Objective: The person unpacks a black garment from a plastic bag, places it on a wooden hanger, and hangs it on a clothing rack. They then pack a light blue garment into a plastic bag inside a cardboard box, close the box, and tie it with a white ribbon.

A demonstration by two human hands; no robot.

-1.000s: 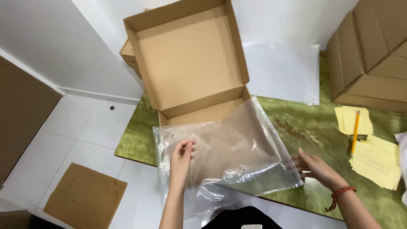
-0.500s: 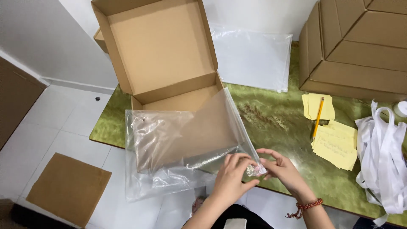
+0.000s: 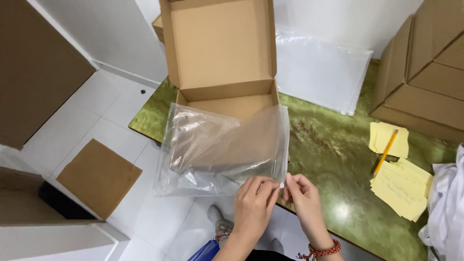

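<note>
Both hands (image 3: 278,200) lower; one bag (image 3: 224,145)

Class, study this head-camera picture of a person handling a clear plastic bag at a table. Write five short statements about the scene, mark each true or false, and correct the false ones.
1. Both hands, the left hand and the right hand, pinch one corner of the clear plastic bag. True.
2. The brown cardboard box is closed. False: its lid stands open.
3. A yellow pencil lies on yellow paper notes. True.
4. The table top is plain white. False: it is mottled green.
5. The right wrist is bare. False: it wears a red beaded bracelet.
</note>
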